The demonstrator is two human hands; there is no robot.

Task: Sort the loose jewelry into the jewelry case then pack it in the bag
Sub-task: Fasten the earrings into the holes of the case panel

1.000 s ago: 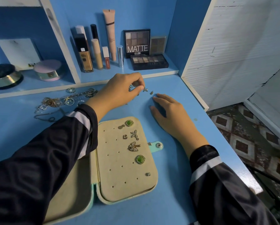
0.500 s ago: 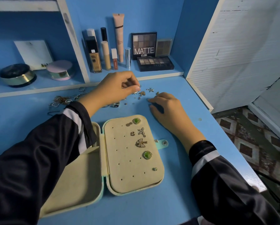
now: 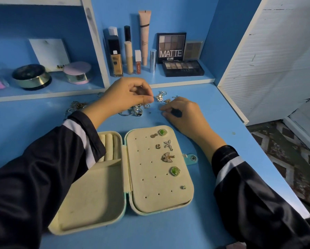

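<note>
The mint jewelry case (image 3: 190, 200) lies open on the blue desk (image 3: 222, 186). Its cream right panel carries several earrings, among them two green stones (image 3: 175, 171) and a bow (image 3: 167, 157). Its left half has ring rolls (image 3: 109, 146) and a bare compartment. Loose earrings (image 3: 160, 97), rings (image 3: 138, 110) and chains (image 3: 77, 106) lie beyond the case. My left hand (image 3: 127, 97) hovers over the rings and pinches a small earring between thumb and fingertips. My right hand (image 3: 184, 115) has curled fingers, tips down on the desk beside the loose earrings. No bag is in view.
A low shelf behind the jewelry holds foundation bottles (image 3: 116, 63), tubes, eyeshadow palettes (image 3: 183, 68) and round compacts (image 3: 32, 77). A white panel (image 3: 269, 56) walls the right side. The desk edge drops off at the right to a tiled floor (image 3: 285, 159).
My right hand's fingers went from flat to curled and shifted toward the loose earrings. My left hand stayed pinched over the pile. The view dropped, showing more of the case.
</note>
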